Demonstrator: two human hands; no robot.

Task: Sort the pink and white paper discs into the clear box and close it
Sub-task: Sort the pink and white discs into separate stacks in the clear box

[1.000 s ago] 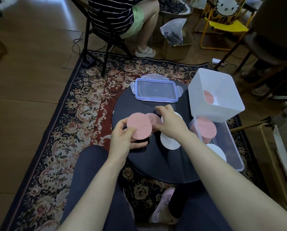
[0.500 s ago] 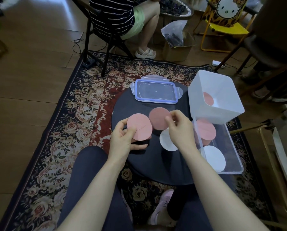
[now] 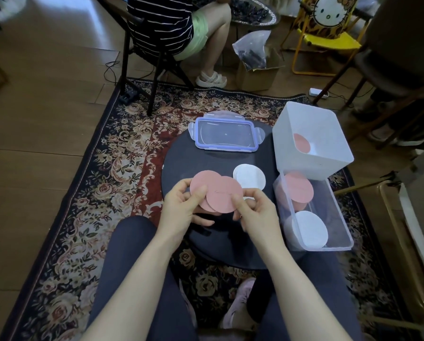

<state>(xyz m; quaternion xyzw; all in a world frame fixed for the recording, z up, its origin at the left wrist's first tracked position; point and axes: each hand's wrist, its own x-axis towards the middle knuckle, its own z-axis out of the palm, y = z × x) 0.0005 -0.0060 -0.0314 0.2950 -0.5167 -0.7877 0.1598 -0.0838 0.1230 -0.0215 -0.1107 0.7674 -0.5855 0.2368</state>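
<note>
We are seeing the pink discs (image 3: 215, 191) overlapping, their count hiding; the white bin (image 3: 311, 143) is covering the clear box's (image 3: 329, 232) far end.

So the worktop (image 3: 179, 158) sits on a rug (image 3: 122, 153), lid (image 3: 225, 135) lying at its far edge. Loose discs (image 3: 250, 179) lie mid-worktop, right of the ones both hands (image 3: 181, 209) hold up. Clear box (image 3: 329, 217) is at the right edge, discs inside, with a tub (image 3: 329, 153) tipped just behind it.
</note>
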